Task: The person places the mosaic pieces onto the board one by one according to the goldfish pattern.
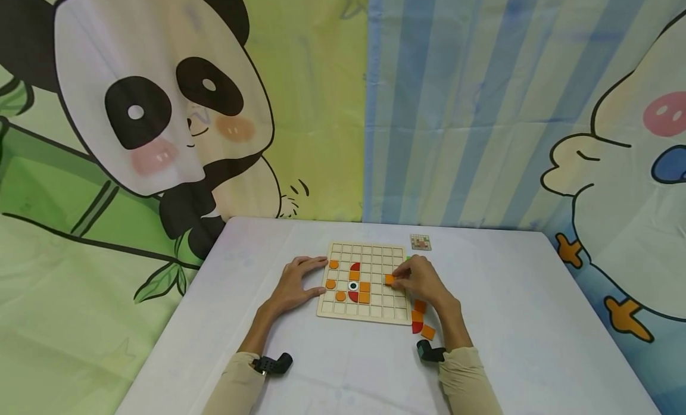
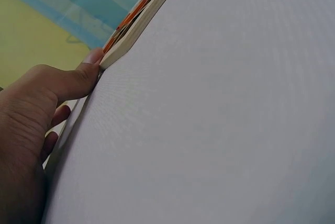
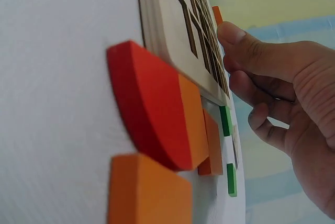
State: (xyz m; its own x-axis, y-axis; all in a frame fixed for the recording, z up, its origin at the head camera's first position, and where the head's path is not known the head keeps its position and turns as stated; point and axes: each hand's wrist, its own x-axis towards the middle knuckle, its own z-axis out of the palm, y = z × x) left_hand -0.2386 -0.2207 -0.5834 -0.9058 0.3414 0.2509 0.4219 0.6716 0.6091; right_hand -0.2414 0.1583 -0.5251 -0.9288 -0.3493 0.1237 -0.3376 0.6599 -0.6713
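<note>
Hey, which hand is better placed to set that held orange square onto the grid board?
The right hand, most likely: it pinches the orange square tile at the right side of the wooden grid board, with loose tiles nearby. The left hand touches the board's left edge and holds no tile.

I've got the grid board (image 1: 348, 312) on the table (image 1: 514, 320), discs (image 1: 330, 284) in its left columns, block cluster (image 1: 364, 287) right of those, left hand (image 1: 293, 285) at its left edge, right hand (image 1: 423, 280) over its right side, loose blocks (image 1: 417, 316) by its near-right corner.
</note>
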